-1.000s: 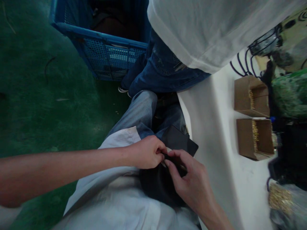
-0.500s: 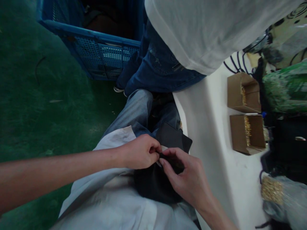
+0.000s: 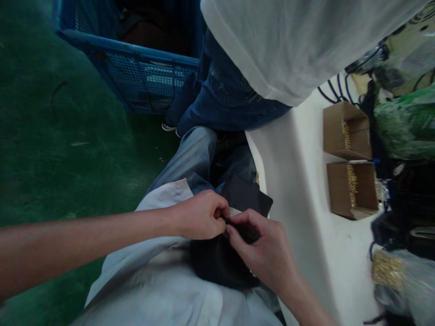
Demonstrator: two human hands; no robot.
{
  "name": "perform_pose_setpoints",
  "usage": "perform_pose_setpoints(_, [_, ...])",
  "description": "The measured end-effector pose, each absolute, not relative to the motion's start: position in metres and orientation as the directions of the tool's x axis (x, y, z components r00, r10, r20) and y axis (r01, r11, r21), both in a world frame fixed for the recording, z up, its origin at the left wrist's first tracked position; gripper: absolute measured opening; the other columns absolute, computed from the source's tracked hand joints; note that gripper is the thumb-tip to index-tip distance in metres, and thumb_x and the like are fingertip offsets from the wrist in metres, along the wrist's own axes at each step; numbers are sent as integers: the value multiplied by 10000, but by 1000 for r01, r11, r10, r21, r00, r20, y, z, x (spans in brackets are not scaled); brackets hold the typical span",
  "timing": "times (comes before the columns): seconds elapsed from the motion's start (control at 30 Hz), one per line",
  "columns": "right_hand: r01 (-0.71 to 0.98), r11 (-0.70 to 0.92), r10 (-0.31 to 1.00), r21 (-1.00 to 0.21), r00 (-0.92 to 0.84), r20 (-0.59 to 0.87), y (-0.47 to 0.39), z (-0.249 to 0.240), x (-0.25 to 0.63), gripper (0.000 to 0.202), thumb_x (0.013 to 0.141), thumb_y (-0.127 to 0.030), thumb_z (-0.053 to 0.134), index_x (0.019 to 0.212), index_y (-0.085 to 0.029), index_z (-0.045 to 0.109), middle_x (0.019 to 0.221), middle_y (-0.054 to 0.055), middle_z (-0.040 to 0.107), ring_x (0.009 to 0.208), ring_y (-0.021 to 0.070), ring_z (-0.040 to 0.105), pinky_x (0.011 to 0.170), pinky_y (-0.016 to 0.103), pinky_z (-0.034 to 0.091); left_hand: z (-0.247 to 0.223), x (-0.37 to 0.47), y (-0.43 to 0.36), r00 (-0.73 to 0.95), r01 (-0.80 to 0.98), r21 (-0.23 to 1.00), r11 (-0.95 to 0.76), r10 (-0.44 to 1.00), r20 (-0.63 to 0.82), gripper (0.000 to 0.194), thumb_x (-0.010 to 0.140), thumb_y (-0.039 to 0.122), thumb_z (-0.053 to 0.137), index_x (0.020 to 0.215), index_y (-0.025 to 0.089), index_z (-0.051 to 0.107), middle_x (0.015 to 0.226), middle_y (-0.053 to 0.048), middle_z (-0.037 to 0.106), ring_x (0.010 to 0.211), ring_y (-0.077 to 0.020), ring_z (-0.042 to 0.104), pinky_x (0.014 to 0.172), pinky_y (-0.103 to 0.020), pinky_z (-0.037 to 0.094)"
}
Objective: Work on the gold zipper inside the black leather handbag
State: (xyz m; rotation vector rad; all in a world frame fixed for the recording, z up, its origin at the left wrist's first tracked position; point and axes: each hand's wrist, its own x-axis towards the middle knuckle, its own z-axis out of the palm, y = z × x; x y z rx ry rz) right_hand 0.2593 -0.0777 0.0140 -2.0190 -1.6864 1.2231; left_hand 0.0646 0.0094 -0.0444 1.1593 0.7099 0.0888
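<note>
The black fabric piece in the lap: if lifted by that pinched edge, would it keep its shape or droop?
Probably droop. The black fabric piece bulges and sags over the lap, so it looks soft. The left hand and right hand pinch one edge with fingertips alone, suggesting it is light. Its matte surface seems unlikely to slip.

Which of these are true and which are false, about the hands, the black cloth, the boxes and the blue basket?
1. Both hands pinch the soft black cloth piece lying on the person's lap. True: the left hand and right hand meet at its top edge.
2. The two brown cardboard boxes sit on the green floor. False: they sit on the white table.
3. The blue plastic mesh crate stands on the green floor. True.
4. The brown boxes are empty. False: small gold-coloured pieces show inside them.
5. Another person in a white shirt is close by. True.
</note>
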Motion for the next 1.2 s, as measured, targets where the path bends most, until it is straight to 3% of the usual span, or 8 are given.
perform_pose_setpoints(0.2, [633,-355,857,-688,-75,-510,-66,19,267,104,992,-296,725,1075,-247,764,988,23,841,865,205,804,782,304,642,-44,71,10,747,296,863,409,464,-476,41,760,158,653,760,172,692,618,56,534,603,-117,451,532,-265,272])
perform_pose_setpoints(0.47, [676,-406,692,-615,-213,-690,-54,44,316,194,1065,-363,667,1116,-303,844,937,-20,838,821,197,776,688,273,581,-23,63,20,752,461,845,272,387,-534,183,902,334,695,1011,210,773,668,58,561,639,-141,497,580,-297,302])
perform_pose_setpoints(0.63, [675,-441,694,-591,-160,-701,-61,52,316,61,939,-293,832,997,-281,819,831,-35,810,752,188,754,633,255,545,-4,57,20,770,497,844,200,347,-535,255,985,480,673,1058,252,758,784,44,605,734,-158,542,636,-306,316])
perform_pose_setpoints(0.77, [758,-393,751,-521,-62,-657,-67,60,319,239,796,-313,987,831,-268,755,670,-56,729,575,153,648,491,248,403,1,56,23,774,512,842,170,332,-539,429,1092,572,500,959,234,727,799,31,617,758,-159,546,668,-307,334])
perform_pose_setpoints(0.87, [847,-277,820,-454,-38,-571,-75,70,323,347,738,-393,1041,783,-258,724,724,-42,731,529,133,572,486,273,332,5,64,23,728,591,804,62,388,-565,432,1075,583,533,925,246,758,780,29,664,722,-159,565,654,-317,323])
perform_pose_setpoints(1.03, [836,-253,724,-487,-170,-668,-100,88,331,201,1043,-306,741,855,-237,736,868,-2,751,732,147,675,658,272,406,27,81,23,680,690,718,-95,427,-597,377,1017,561,608,857,268,782,739,10,722,701,-196,644,676,-345,333])
perform_pose_setpoints(1.1, [842,-311,636,-441,-160,-755,-112,87,338,189,1068,-235,650,910,-239,753,771,-13,719,687,143,652,641,274,381,35,86,23,677,708,695,-131,406,-614,315,998,477,603,826,269,765,769,1,741,739,-212,674,707,-356,360])
perform_pose_setpoints(1.2, [902,-364,607,-232,41,-794,-123,77,352,122,901,-171,804,1002,-224,760,886,6,758,711,168,662,633,289,372,39,90,21,684,720,655,-230,398,-612,318,1001,419,542,820,282,764,798,-24,722,771,-241,665,754,-389,398])
